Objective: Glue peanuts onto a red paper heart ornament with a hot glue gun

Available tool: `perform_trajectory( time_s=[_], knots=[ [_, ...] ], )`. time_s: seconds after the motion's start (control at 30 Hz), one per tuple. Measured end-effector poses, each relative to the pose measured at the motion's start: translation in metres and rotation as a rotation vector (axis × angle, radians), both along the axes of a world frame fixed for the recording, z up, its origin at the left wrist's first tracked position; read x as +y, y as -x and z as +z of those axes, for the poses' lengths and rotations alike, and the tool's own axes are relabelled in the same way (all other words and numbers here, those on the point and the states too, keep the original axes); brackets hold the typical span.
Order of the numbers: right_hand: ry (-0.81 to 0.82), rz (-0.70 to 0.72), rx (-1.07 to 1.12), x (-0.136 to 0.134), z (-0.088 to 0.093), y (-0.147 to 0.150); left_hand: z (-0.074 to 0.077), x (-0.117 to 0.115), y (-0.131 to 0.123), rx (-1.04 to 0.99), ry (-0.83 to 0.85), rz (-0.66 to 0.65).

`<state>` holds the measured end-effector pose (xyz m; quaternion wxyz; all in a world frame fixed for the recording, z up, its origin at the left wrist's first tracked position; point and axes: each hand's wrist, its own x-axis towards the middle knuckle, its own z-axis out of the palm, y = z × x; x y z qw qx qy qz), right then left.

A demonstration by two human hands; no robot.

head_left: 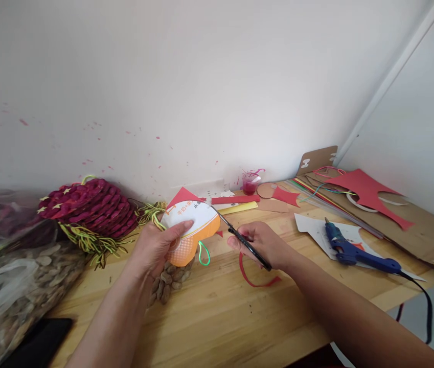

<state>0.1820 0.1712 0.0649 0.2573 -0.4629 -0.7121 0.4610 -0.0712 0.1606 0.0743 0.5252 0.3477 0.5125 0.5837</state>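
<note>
My left hand (156, 246) grips a white and orange printed card piece (193, 225) with a green loop of cord (203, 254) hanging from it. My right hand (265, 243) is closed on black-handled scissors (240, 237), whose blades reach up to the card's right edge. A thin curled strip of red paper (253, 278) hangs below my right hand onto the wooden table (217, 312). A small heap of seeds (166, 286) lies just under my left hand.
A dark red scaled ornament with yellow-green fringe (94, 207) sits at left, beside plastic bags of seeds (17, 291). A blue glue gun (355, 253) with black cable lies at right on white paper. Red paper cutouts (366, 191), cardboard, a pink cup (250, 183) line the back.
</note>
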Motion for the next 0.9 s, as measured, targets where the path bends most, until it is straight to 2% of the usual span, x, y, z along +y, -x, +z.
perform_trajectory(
  time_s=[0.3, 0.5, 0.6, 0.9],
  knots=[
    [-0.016, -0.001, -0.002, 0.0030, -0.0060, -0.0002, 0.0051, -0.0009, -0.0002, -0.055, -0.023, -0.039],
    [0.210, 0.023, 0.061, 0.0017, -0.0058, -0.0022, 0.0032, -0.0016, 0.0003, 0.027, 0.007, -0.157],
    [0.194, 0.091, 0.024, 0.0024, -0.0043, -0.0043, 0.0012, -0.0013, -0.0005, 0.033, -0.005, -0.201],
    [0.189, 0.137, 0.023, 0.0031, -0.0034, -0.0067, 0.0009, -0.0026, 0.0004, 0.050, -0.021, -0.229]
  ],
)
